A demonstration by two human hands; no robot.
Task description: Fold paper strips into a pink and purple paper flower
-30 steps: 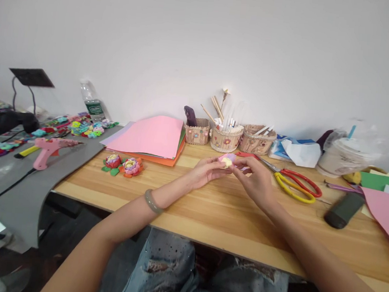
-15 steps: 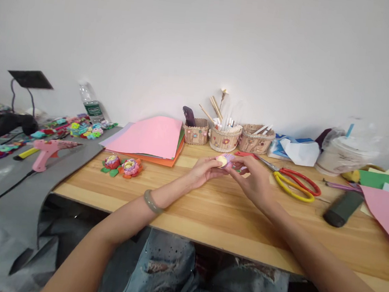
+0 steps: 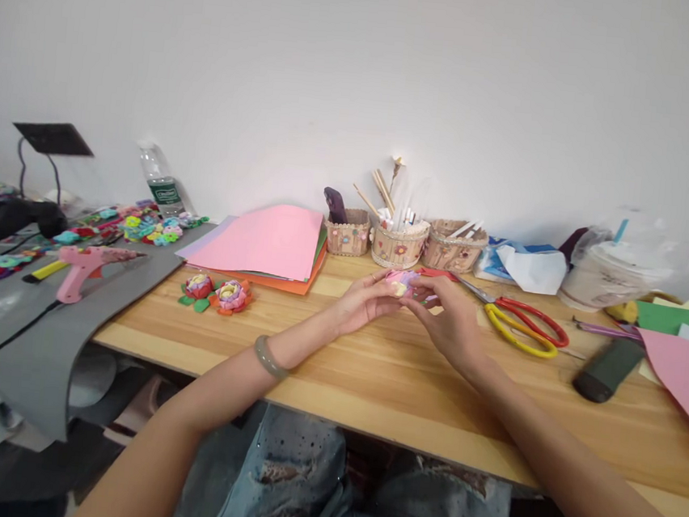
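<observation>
A small craft flower [image 3: 404, 282] in pink, purple and yellow is held up over the middle of the wooden table [image 3: 334, 371]. My left hand [image 3: 365, 304] pinches it from the left, thumb on the near side. From the right, the fingertips of my right hand [image 3: 446, 313] close on its petals; part of the flower is hidden behind them. To the left lie two finished-looking flowers, a red one [image 3: 199, 287] with green leaves and an orange one [image 3: 232, 297] with a purple and yellow middle. Just right of my right hand are scissors [image 3: 524, 325] with red and yellow handles.
Coloured sheets [image 3: 261, 242] are stacked at the back left. Woven baskets [image 3: 398, 246] with sticks and a phone line the wall. A pink glue gun [image 3: 78, 269] rests on a grey mat at left. A lidded cup [image 3: 611, 276] and a dark cylinder [image 3: 607, 370] stand or lie at right.
The flower has been turned between my fingers: its yellow part now sits lower and more pink petals show on top. Both hands stay in nearly the same place.
</observation>
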